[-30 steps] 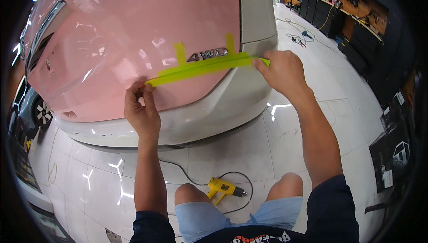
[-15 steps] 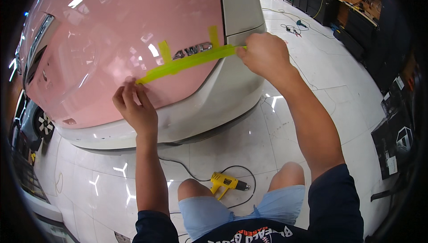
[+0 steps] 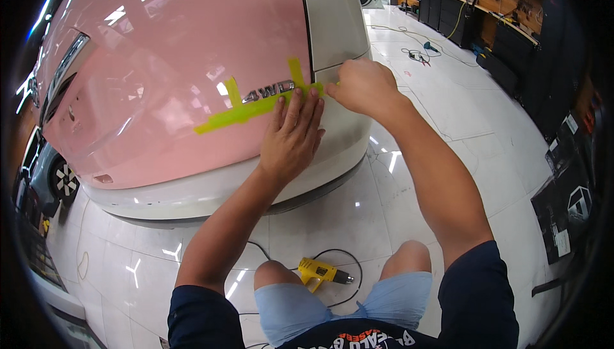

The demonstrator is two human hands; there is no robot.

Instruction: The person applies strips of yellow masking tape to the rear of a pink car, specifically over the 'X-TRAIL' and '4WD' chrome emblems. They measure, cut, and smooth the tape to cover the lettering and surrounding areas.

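A strip of yellow-green masking tape [image 3: 227, 117] runs across the pink rear panel [image 3: 185, 42] of a car, just beneath a chrome letter badge [image 3: 262, 92]. Two short upright pieces of the same tape flank the badge. My left hand [image 3: 291, 134] lies against the strip's right part with its fingers stretched out. At the strip's right end, by the white side of the car, my right hand [image 3: 366, 85] is closed in a pinch on the tape. Its fingertips are partly hidden.
On the tiled floor between my knees lies a yellow heat gun [image 3: 320, 274] with a black cord. The white bumper [image 3: 249, 198] curves below the panel. Cables and a teal tool [image 3: 430, 47] lie farther off, near a workbench [image 3: 492, 13]. Black boxes [image 3: 563, 202] stand at right.
My left hand has moved right, from the strip's left end to its right part, and flattened there. The right hand still pinches the tape, slightly lower and farther left in view.
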